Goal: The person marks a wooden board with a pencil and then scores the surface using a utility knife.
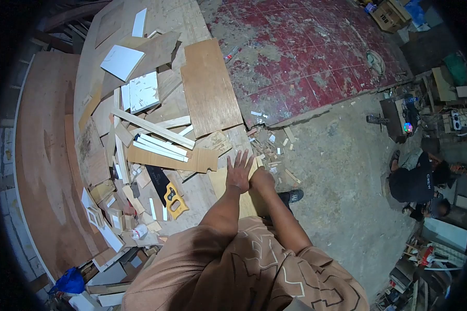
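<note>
My left hand (239, 173) lies flat with its fingers spread on a pale wooden board (220, 181) at the edge of the workbench. Close to its right, my right hand (262, 180) is closed at the board's right side; what its fingers hold, if anything, is hidden. A handsaw (163, 192) with a yellow handle rests on the bench to the left of my forearms. Above it lie a notched brown board (200, 159) and several narrow white strips (163, 147). A large plywood sheet (211, 85) extends beyond my hands.
Wood offcuts and white panels (122, 62) cover much of the bench. Small scraps (291, 176) litter the concrete floor (337, 171) beside a raised red tiled floor (306, 57). At the far right a person (412, 179) in dark clothing crouches near tools and clutter.
</note>
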A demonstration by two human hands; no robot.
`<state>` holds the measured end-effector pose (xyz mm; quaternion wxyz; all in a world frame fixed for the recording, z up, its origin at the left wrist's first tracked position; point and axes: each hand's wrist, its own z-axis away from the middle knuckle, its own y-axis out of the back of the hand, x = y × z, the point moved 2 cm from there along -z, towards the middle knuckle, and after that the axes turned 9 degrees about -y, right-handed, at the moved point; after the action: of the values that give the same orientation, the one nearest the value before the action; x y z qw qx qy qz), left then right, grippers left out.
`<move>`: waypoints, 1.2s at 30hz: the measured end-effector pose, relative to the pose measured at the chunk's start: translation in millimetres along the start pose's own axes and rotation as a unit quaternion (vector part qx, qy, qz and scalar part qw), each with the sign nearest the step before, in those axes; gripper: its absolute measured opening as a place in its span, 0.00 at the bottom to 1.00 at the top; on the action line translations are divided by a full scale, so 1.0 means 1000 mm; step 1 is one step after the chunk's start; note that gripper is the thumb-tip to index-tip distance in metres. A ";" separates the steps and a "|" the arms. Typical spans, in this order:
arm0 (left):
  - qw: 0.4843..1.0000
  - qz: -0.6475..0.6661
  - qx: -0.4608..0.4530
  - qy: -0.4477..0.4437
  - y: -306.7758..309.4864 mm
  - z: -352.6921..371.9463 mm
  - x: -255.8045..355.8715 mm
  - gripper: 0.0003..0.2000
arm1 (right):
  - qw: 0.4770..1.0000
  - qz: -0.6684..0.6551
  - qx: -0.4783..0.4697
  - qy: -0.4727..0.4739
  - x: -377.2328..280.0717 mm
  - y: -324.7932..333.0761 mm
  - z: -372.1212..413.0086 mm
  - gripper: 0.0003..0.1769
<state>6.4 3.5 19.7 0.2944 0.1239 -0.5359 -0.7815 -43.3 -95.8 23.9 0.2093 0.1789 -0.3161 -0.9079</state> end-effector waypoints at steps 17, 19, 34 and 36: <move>0.997 0.054 0.053 -0.003 -0.010 0.001 0.000 0.39 | 0.994 0.063 -0.073 0.059 0.035 0.023 0.042 0.14; 0.997 0.054 0.046 0.000 -0.008 0.002 0.000 0.39 | 0.996 0.041 -0.063 0.045 0.006 0.017 0.006 0.14; 0.991 0.081 0.105 -0.014 -0.015 0.002 -0.001 0.38 | 0.997 0.052 -0.041 0.028 0.061 0.050 0.107 0.13; 0.991 0.082 0.105 -0.013 -0.016 0.002 -0.001 0.38 | 0.997 0.075 0.004 0.035 0.043 0.059 0.094 0.13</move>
<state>0.6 9.3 5.6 0.3356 0.0997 -0.6267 -0.6961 -107.0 -112.5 122.8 0.2874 0.1874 -0.3246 -0.8814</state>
